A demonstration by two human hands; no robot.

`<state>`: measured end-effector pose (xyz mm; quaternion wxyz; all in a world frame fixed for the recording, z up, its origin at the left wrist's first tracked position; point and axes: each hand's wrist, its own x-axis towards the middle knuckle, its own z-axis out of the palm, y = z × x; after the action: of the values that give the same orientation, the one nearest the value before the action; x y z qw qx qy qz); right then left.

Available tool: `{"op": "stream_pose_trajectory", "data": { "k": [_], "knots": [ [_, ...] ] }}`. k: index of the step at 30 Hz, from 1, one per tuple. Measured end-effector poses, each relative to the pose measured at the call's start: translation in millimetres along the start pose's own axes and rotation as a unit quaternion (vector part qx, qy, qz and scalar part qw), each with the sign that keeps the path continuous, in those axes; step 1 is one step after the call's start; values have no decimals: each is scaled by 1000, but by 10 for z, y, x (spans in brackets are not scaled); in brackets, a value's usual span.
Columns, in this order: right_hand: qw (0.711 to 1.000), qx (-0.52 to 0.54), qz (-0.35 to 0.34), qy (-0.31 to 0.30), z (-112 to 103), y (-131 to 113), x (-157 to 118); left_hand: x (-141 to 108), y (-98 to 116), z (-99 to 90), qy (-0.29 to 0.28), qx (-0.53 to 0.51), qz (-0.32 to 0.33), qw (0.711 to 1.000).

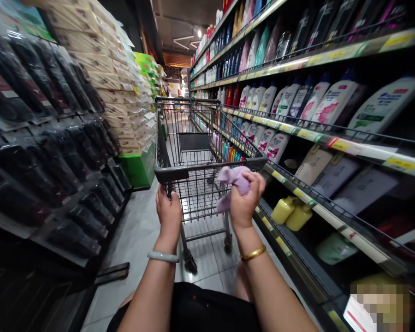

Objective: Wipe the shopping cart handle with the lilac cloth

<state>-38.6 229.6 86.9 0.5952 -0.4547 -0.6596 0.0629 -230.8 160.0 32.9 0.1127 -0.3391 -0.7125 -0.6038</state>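
Mid-frame, the left hand (168, 210) grips the near left side of a cart (194, 142); right of centre, the right hand (245, 199) clutches a purple cloth (241, 179) by the handle (172, 173). How much the cloth has covered doesn't show.

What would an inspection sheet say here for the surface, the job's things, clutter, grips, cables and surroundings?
Surface: gray tiled floor.
Job's things: a shopping cart; a bunched lilac cloth at the right part of its handle.
Clutter: a dark bar low beside the left-hand rack.
Grips: left grip at the cart's near left corner, below the handle, finger contact partly hidden; right grip closed on the cloth.
Cables: nothing seen.
Surroundings: bottles on shelves to the right; stacked pale packages to the left.
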Motion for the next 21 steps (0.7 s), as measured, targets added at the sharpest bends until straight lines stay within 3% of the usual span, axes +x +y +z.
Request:
{"op": "stream_pose_trajectory", "data": {
  "k": [1,3,7,9,11,14,15,16,18,21],
  "knots": [
    [999,-12,30,14,0,12,20,-1,12,-6,-4,5,-1,1000],
    [999,-9,28,-15,39,8,-55,-4,30,-11,-3,16,-8,1000],
    [976,46,-111,-180,171,-71,-423,2,24,-10,-2,24,-13,1000],
    [955,90,-176,-221,211,-70,-494,8,4,-15,-8,25,-12,1000],
    [963,128,-172,-164,226,-19,-443,8,-15,-25,-13,21,-5,1000],
    [981,161,-110,-11,229,74,-310,-6,-31,-39,-15,11,4,1000],
    [980,165,-111,1,230,88,-302,-10,-35,-42,-13,9,5,1000],
    [978,164,-126,-17,233,87,-323,-12,-40,-44,-12,8,5,1000],
    [962,154,-188,-123,249,50,-449,-5,-57,-48,-8,3,5,1000],
    [905,123,-271,-305,298,-36,-704,28,-96,-53,-4,-7,6,1000]
  ]
}}
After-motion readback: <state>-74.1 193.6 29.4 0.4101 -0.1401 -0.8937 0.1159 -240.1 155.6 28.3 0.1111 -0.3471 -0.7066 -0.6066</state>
